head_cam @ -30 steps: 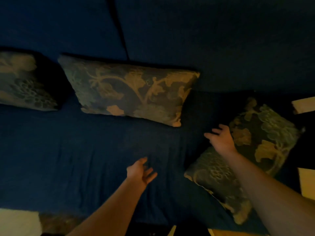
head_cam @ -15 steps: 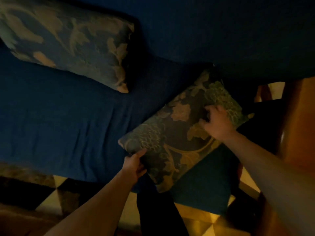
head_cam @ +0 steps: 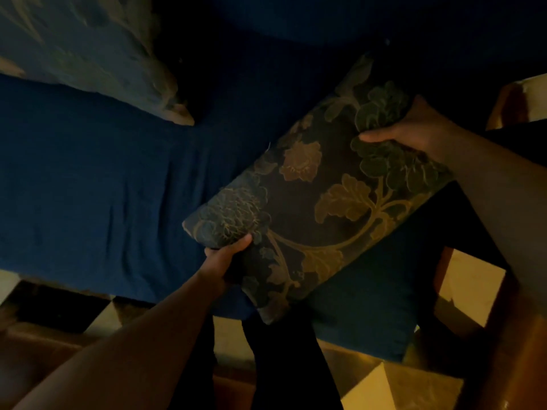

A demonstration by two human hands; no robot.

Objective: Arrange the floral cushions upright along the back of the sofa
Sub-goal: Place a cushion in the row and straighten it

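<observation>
A dark floral cushion [head_cam: 313, 190] is held at a slant over the right end of the blue sofa [head_cam: 88, 184], lifted off the seat. My left hand [head_cam: 226, 254] grips its lower left corner. My right hand [head_cam: 414, 128] grips its upper right edge. A second floral cushion [head_cam: 88, 51] leans against the sofa back at the upper left, blurred and partly cut off by the frame.
The sofa's front edge runs across the lower part of the view, with a chequered floor [head_cam: 393, 383] of light and dark tiles below it. My dark-clad legs [head_cam: 284, 365] stand close to the edge. Wooden furniture [head_cam: 518, 105] stands at the right.
Both hands have closed on the right cushion and raised it off the seat toward me. The view has moved in closer and to the right.
</observation>
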